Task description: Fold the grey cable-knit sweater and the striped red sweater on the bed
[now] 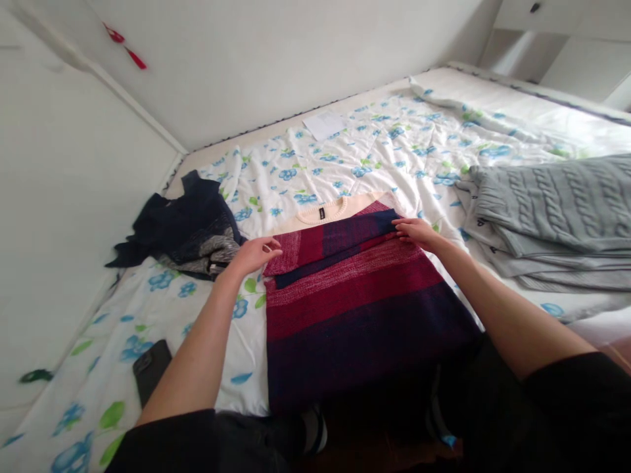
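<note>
A sweater point(345, 295) with cream, burgundy and navy bands lies front-down or back-down, I cannot tell which, on the bed before me. Its ribbed cream neckline with a small dark label points away from me. Both sleeves point(340, 240) appear folded across its upper part. My left hand point(257, 255) is at the left folded edge, fingers bent and apart, the tips near or touching the knit. At the right edge, my right hand point(413, 232) has its fingertips closed on the navy cuff end of a sleeve.
A dark crumpled garment point(182, 223) lies to the left, and a black phone point(152, 371) lies near my left forearm. Folded grey cable-knit clothes point(557, 217) are stacked at right. White paper point(324, 125) rests on the flowered sheet point(296, 177) by the wall.
</note>
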`<state>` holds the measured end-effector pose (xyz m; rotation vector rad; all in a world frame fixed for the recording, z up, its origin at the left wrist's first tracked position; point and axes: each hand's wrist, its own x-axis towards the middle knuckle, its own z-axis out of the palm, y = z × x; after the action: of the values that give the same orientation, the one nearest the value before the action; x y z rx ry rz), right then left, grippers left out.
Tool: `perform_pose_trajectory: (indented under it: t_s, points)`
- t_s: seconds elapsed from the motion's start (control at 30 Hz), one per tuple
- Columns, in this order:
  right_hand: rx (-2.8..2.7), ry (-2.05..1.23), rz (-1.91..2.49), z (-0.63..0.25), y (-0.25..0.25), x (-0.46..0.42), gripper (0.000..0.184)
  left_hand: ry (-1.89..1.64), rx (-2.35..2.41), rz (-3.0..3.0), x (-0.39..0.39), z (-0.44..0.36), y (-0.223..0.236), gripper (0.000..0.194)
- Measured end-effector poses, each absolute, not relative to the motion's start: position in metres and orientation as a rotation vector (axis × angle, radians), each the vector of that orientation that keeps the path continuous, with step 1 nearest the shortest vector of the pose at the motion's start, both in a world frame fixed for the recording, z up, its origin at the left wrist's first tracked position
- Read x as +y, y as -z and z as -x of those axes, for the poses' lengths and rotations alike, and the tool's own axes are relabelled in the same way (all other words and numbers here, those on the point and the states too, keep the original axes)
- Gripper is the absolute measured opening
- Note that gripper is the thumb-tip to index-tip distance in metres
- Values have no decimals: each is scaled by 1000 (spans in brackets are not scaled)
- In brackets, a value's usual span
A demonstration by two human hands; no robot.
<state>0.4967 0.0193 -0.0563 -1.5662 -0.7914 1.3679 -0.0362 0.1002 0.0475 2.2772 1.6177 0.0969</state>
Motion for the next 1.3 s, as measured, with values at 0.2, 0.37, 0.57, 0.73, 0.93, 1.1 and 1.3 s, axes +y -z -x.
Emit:
perform_pose_trajectory:
  t_s: [0.2, 0.37, 0.57, 0.73, 0.93, 1.1, 1.3]
  points:
    - [-863, -1394, 1597, -494, 61, 22, 32, -135, 1647, -2335, 24, 21, -9, 37]
    - [-906, -1389, 1598, -493, 60, 19, 39, -116, 1780, -2344, 14, 13, -10, 18]
    - [-866, -1251, 1659, -492, 55, 25, 25, -218, 1873, -2249, 5, 22, -20, 16]
    - [-949, -1285, 1707, -490, 55, 24, 18, 46, 1776, -2322, -14, 18, -8, 16]
    - [-932, -1251, 1706, -489, 55, 22, 33, 22, 1941, -2466, -6, 6, -7, 15]
    - [-966, -1156, 1754, -492, 60, 25, 39, -15, 1936, -2510, 12, 19, -11, 13]
    - [-977, -1194, 1730, -493, 58, 23, 37, -26, 1832, -2269, 23, 28, -11, 20]
